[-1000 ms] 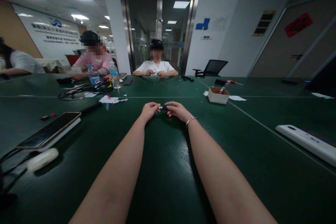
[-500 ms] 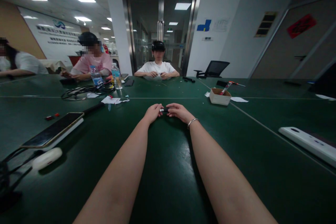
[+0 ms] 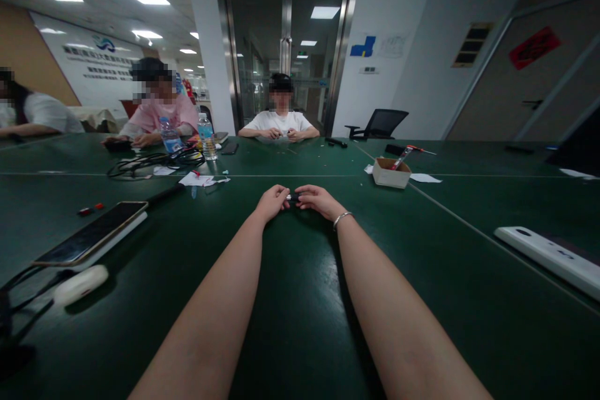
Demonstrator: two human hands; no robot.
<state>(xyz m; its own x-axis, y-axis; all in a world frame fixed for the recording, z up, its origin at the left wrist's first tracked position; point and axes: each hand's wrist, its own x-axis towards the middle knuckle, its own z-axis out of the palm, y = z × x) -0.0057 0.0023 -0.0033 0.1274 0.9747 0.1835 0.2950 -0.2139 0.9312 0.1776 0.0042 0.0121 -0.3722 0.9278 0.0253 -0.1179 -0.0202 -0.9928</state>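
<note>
Both my arms reach forward over the green table (image 3: 300,300). Between my hands is a small dark object (image 3: 293,198) with a shiny metal end at its left; what exactly it is, I cannot make out. My left hand (image 3: 274,202) pinches the metal end between thumb and fingers. From the other side, my right hand (image 3: 320,201), with a silver bracelet at the wrist, has its fingers closed on the dark part. The fingertips partly cover the object.
Left are a phone (image 3: 94,232) on a white block, a white rounded device (image 3: 80,285) and cables (image 3: 145,162). Bottles (image 3: 206,136) stand farther back. A box (image 3: 391,174) with tools and a white device (image 3: 548,256) are right. Several people sit beyond.
The view has shifted slightly. Less of the shiny end shows between my hands, which keep their hold. The person in pink at the left has moved their head and hands a little to the left.
</note>
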